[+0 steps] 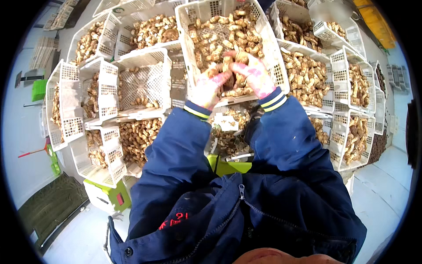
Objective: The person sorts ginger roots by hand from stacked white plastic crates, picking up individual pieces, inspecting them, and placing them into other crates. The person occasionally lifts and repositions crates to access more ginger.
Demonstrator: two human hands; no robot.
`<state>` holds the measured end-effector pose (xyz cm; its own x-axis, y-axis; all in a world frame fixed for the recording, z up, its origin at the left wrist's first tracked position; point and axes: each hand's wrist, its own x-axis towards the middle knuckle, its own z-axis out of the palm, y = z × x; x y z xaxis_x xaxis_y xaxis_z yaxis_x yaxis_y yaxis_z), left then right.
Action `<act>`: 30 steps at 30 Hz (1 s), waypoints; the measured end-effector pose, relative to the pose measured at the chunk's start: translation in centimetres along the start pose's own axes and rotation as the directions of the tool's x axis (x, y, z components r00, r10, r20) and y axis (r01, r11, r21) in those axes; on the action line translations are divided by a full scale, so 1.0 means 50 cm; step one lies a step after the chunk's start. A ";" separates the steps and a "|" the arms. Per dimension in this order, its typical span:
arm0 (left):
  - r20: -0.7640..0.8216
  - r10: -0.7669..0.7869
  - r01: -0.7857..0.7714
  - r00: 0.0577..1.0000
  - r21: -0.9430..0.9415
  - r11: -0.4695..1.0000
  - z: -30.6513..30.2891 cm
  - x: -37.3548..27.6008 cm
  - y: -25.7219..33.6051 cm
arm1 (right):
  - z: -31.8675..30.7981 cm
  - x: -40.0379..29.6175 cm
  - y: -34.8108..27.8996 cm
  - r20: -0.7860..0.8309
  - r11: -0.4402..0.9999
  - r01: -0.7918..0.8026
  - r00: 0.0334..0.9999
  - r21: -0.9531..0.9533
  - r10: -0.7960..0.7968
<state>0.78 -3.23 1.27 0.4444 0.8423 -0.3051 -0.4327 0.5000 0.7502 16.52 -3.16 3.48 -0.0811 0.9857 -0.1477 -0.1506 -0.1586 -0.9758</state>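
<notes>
Both hands are over the near end of a white perforated plastic crate point(279, 66) that holds many brown and cream mushrooms point(242, 33) with thick stems. My left hand point(209, 85) has its thumb and fingers closed around a mushroom point(227, 62) near the crate's middle. Beside it, my right hand point(252, 71) has its fingers around another mushroom point(241, 57), thumb pointing toward the left hand. The hands look whitish with pink patches, perhaps thin gloves. More mushrooms lie beneath them, partly hidden by the fingers.
More white crates of mushrooms stand left point(141, 52) and right point(329, 66). One crate at left point(166, 82) holds only scattered mushrooms. Below the hands, a green container point(230, 167) sits near dark scraps point(227, 142) and a white piece point(226, 122). A green and white box point(108, 194) stands lower left.
</notes>
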 end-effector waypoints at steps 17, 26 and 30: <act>0.251 -0.034 0.108 0.967 -0.291 0.950 -0.016 0.006 0.041 | -0.035 -0.007 -0.032 -0.150 0.938 -0.021 0.986 0.347 0.077; 0.337 0.045 0.088 0.940 -0.369 0.925 -0.031 0.009 0.047 | -0.036 0.006 -0.024 -0.202 0.850 -0.016 0.969 0.527 0.144; 0.298 0.037 0.109 0.954 -0.458 0.882 -0.029 0.006 0.056 | -0.047 0.022 -0.013 -0.191 0.922 0.118 0.980 0.370 -0.049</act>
<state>-1.43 -1.27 2.42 0.6416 0.7619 -0.0889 -0.6927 0.6252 0.3596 18.83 -1.85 3.59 0.1158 0.9850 -0.1280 -0.5127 -0.0511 -0.8571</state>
